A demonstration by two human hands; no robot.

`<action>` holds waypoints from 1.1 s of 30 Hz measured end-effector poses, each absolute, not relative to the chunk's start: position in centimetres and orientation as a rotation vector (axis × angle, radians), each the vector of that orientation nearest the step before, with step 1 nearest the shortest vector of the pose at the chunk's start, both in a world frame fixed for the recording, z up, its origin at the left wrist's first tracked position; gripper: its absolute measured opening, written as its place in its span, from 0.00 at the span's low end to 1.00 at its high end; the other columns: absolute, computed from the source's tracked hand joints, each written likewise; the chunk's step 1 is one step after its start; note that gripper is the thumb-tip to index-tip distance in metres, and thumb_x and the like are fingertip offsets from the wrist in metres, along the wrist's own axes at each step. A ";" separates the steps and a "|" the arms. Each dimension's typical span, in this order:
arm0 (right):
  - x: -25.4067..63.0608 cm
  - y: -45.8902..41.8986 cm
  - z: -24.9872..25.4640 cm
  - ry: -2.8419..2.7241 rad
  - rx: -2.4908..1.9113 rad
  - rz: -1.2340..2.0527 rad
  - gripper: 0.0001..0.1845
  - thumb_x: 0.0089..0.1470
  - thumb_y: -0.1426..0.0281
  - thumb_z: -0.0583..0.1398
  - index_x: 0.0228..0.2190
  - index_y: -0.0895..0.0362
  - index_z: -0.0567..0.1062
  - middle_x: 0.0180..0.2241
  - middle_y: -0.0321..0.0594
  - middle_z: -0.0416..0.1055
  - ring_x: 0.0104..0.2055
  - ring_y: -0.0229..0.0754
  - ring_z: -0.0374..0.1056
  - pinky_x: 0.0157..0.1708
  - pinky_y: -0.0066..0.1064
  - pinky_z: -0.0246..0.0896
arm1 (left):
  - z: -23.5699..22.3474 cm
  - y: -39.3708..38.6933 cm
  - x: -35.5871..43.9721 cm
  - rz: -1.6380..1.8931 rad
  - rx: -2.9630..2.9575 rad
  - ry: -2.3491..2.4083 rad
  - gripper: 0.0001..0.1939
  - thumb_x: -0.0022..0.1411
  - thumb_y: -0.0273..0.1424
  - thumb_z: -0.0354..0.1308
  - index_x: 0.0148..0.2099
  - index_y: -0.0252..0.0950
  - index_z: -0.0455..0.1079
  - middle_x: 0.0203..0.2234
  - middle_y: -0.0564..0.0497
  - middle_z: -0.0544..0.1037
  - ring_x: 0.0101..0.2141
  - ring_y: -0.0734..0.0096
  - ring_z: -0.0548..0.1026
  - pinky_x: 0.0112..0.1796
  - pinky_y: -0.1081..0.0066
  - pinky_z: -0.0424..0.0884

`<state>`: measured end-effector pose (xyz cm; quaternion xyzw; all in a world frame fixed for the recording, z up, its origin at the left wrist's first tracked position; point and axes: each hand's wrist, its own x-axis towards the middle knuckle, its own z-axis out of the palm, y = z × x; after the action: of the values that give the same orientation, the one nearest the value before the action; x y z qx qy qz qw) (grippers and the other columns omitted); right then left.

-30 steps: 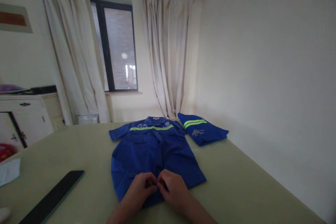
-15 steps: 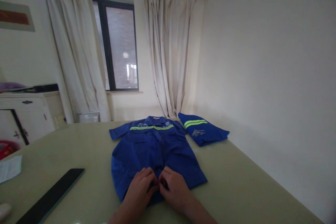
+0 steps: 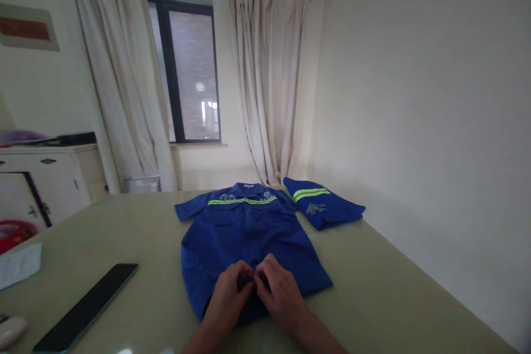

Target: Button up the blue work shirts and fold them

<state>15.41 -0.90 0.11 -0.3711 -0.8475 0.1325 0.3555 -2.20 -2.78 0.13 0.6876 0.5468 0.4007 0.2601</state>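
A blue short-sleeved work shirt (image 3: pixel 224 240) lies front up on the table, collar at the far end, with a yellow-green reflective stripe across its chest. Over its lower front opening, my left hand (image 3: pixel 232 290) pinches the cloth. My right hand (image 3: pixel 279 289) does the same from the other side, its fingertips meeting those of the left. Whatever small part sits between the fingertips is hidden. Beyond the shirt's right sleeve lies a folded blue garment (image 3: pixel 332 215) with a matching stripe.
The pale green table (image 3: pixel 394 298) runs along the white wall at right. On the left are a long black flat object (image 3: pixel 89 304), a sheet of paper (image 3: pixel 20 268) and a white mouse-like object (image 3: pixel 11 332). A red basket (image 3: pixel 14 235) and a white cabinet (image 3: pixel 53 177) stand beyond.
Both hands have shifted slightly up along the shirt's front opening, still pinched together. The whole view has drifted a little; the folded garment has stayed put.
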 end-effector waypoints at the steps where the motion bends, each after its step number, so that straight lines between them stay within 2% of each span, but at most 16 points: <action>1: 15.4 -0.8 0.1 -2.209 -0.950 0.318 0.04 0.65 0.73 0.54 0.39 0.53 0.68 0.39 0.37 0.67 0.38 0.39 0.68 0.37 0.28 0.58 | 0.1 -2.6 -2.2 1.094 1.809 1.434 0.04 0.57 0.28 0.56 0.36 0.38 0.71 0.31 0.52 0.77 0.34 0.65 0.72 0.38 0.69 0.66; 6: 15.7 -0.7 0.1 -2.294 -0.941 0.282 0.04 0.65 0.71 0.54 0.40 0.52 0.69 0.40 0.37 0.67 0.38 0.40 0.68 0.37 0.29 0.57 | -0.3 -2.2 -2.5 1.128 1.690 1.243 0.04 0.55 0.29 0.59 0.35 0.37 0.70 0.29 0.54 0.74 0.34 0.68 0.70 0.38 0.71 0.65; 15: 15.3 -0.7 -0.1 -1.984 -0.974 0.661 0.05 0.65 0.69 0.57 0.35 0.54 0.71 0.34 0.36 0.66 0.35 0.39 0.64 0.36 0.28 0.57 | 0.0 -2.5 -2.4 1.080 1.778 1.351 0.06 0.59 0.34 0.60 0.37 0.37 0.73 0.29 0.54 0.75 0.32 0.69 0.69 0.35 0.71 0.63; 20: 15.2 -0.8 -0.3 -1.937 -0.963 0.713 0.07 0.65 0.67 0.57 0.34 0.55 0.72 0.33 0.35 0.66 0.34 0.38 0.63 0.35 0.28 0.57 | 0.1 -2.6 -2.3 1.049 1.918 1.501 0.04 0.59 0.29 0.57 0.37 0.39 0.72 0.32 0.53 0.78 0.34 0.68 0.72 0.37 0.71 0.64; 26: 15.6 -0.9 0.2 -2.022 -0.971 0.668 0.04 0.61 0.70 0.58 0.35 0.54 0.73 0.33 0.36 0.67 0.34 0.38 0.64 0.34 0.28 0.56 | -0.1 -3.2 -2.4 0.961 2.042 1.582 0.04 0.60 0.27 0.57 0.37 0.40 0.72 0.33 0.53 0.78 0.36 0.67 0.75 0.38 0.69 0.67; 30: 15.7 -0.7 0.3 -1.935 -0.985 0.798 0.05 0.59 0.67 0.59 0.32 0.55 0.74 0.30 0.35 0.67 0.32 0.38 0.62 0.32 0.28 0.55 | -0.3 -3.4 -2.5 1.023 2.294 1.531 0.07 0.61 0.25 0.59 0.41 0.42 0.71 0.37 0.52 0.79 0.41 0.63 0.76 0.45 0.65 0.71; 33: 15.5 -0.3 0.2 -1.770 -1.006 0.977 0.11 0.59 0.61 0.60 0.30 0.56 0.74 0.28 0.34 0.66 0.31 0.38 0.61 0.32 0.28 0.55 | -0.2 -3.4 -2.7 1.103 2.497 1.445 0.15 0.61 0.24 0.62 0.49 0.43 0.70 0.44 0.51 0.79 0.45 0.62 0.75 0.50 0.60 0.71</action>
<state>15.54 -0.25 0.18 -0.4026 -0.7085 0.3913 0.4276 -2.70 -3.38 -0.24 0.8082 0.4676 0.3570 0.0263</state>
